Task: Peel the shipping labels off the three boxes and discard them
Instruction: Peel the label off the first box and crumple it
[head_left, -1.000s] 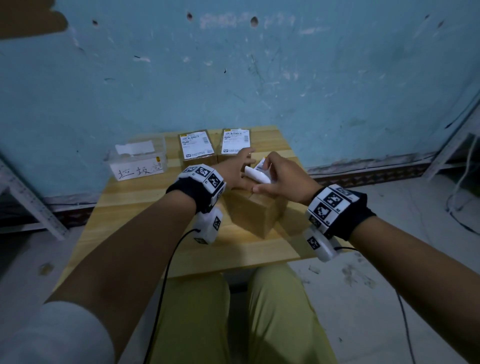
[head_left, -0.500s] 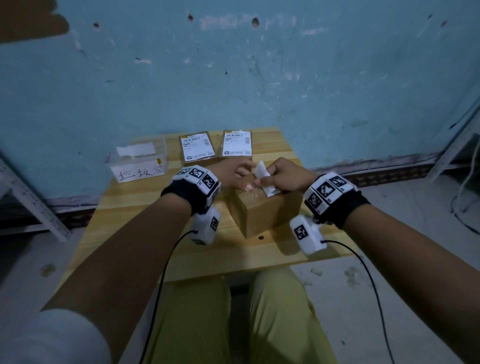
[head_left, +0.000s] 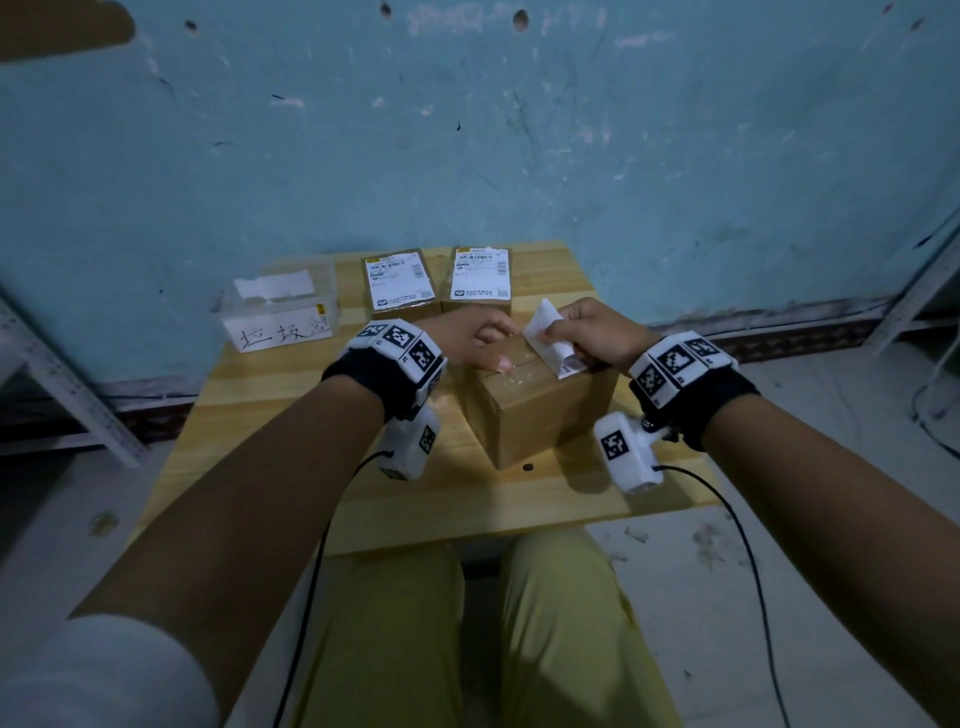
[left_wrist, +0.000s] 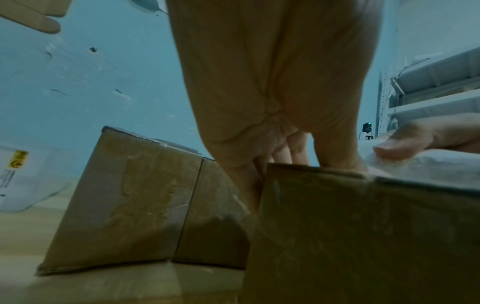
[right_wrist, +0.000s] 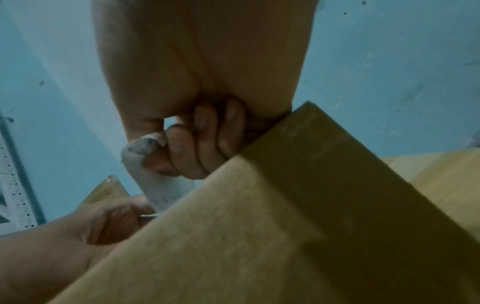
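A brown cardboard box (head_left: 535, 415) sits mid-table in front of me. My left hand (head_left: 493, 345) grips its far left top edge, thumb on the lid and fingers over the back, as the left wrist view shows (left_wrist: 285, 107). My right hand (head_left: 582, 332) pinches a white shipping label (head_left: 545, 332) that is peeled up and curled. Its lower end still clings to the lid's right side. The right wrist view shows the label (right_wrist: 155, 181) curled round my fingers (right_wrist: 187, 148). Two more boxes (head_left: 400, 306) (head_left: 478, 301) stand behind, each with a label (head_left: 397, 280) (head_left: 480, 275) flat on top.
A clear plastic bin (head_left: 280, 312) with a handwritten paper tag stands at the table's back left, a white slip inside it. The wooden table (head_left: 291, 395) ends near my knees. A blue wall rises behind it, and metal shelving stands at both sides.
My right hand has pulled the label up and to the right, baring most of the near box's lid. The left hand has stayed on the box.
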